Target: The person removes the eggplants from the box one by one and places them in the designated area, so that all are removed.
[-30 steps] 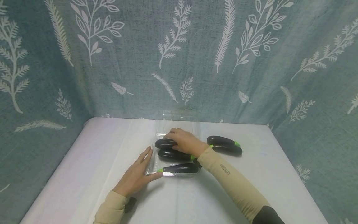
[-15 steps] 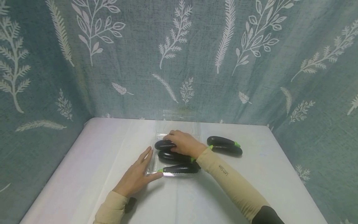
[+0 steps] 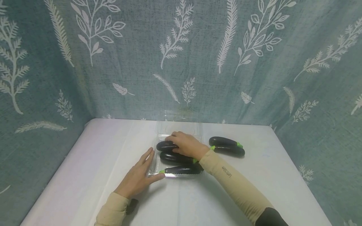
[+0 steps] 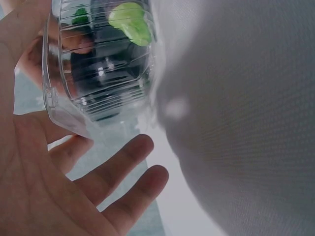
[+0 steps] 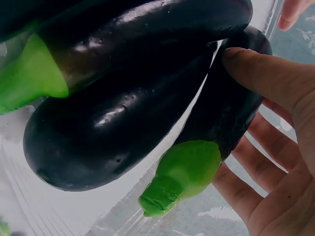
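Observation:
My right hand (image 3: 186, 145) reaches into an open clear plastic container and grips a dark eggplant (image 3: 165, 146) at its back. In the right wrist view, thumb and fingers lie on either side of that eggplant (image 5: 231, 98), whose green cap (image 5: 189, 169) shows. Beside it lie a second eggplant (image 3: 175, 158) and a third one (image 3: 183, 169) along the front. My left hand (image 3: 135, 177) rests at the container's front-left corner, fingers extended along the side and thumb at the front rim. Through the clear wall (image 4: 74, 105), the left wrist view shows eggplants.
Two more eggplants, a back one (image 3: 223, 141) and a front one (image 3: 229, 151), lie side by side on the white table (image 3: 254, 175), right of the container. Its clear lid (image 3: 179, 127) stands open at the back. A patterned curtain (image 3: 141, 62) surrounds the table.
Over the first half second, my right hand and the gripped eggplant shift slightly downward and toward the front of the container. Since then almost nothing has moved. The left hand keeps its place.

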The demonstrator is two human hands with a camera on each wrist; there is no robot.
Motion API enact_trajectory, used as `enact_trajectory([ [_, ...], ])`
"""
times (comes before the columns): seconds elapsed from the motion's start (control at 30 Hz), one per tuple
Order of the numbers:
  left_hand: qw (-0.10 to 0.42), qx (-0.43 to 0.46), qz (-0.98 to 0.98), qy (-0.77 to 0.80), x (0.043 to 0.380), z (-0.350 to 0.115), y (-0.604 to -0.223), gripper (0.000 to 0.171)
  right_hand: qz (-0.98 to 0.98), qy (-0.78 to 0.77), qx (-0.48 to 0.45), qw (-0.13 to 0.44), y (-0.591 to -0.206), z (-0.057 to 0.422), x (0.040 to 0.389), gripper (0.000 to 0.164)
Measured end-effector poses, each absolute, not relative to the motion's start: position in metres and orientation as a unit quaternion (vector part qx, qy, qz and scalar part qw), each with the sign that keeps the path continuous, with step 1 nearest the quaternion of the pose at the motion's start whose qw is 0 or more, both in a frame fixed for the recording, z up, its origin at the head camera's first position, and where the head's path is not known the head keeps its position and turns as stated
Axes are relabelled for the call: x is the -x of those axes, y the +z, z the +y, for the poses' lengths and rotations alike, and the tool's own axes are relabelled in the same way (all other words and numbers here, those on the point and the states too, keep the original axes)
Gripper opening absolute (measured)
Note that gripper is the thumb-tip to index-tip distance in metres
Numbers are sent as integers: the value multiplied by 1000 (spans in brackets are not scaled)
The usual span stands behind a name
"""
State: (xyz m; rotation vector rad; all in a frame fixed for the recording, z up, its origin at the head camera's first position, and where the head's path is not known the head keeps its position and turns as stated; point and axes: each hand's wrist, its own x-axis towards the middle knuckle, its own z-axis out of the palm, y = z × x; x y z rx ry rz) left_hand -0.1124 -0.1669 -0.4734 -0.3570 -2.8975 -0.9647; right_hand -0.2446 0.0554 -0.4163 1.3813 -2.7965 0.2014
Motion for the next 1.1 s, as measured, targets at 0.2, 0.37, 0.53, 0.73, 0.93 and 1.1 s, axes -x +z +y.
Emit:
enact_trajectory([
  [0.2, 31, 114, -940, -319, 112, -167, -472, 102, -892, 69, -447, 18, -416, 59, 244, 49],
  [0.37, 33, 117, -940, -318, 112, -167, -473, 102, -882, 87, -462, 35, -416, 61, 244, 48],
  [0.53, 32, 117, -941, -316, 113, -167, -473, 103, -870, 108, -478, 53, -415, 61, 244, 48],
  [0.73, 28, 114, -942, -315, 112, -166, -472, 103, -865, 113, -485, 59, -414, 61, 244, 48],
  [0.93, 30, 116, -942, -314, 113, -166, -473, 103, -864, 113, -487, 66, -414, 63, 245, 48],
  [1.1, 31, 116, -942, -314, 113, -166, -473, 102, -862, 115, -488, 71, -415, 68, 246, 49],
])
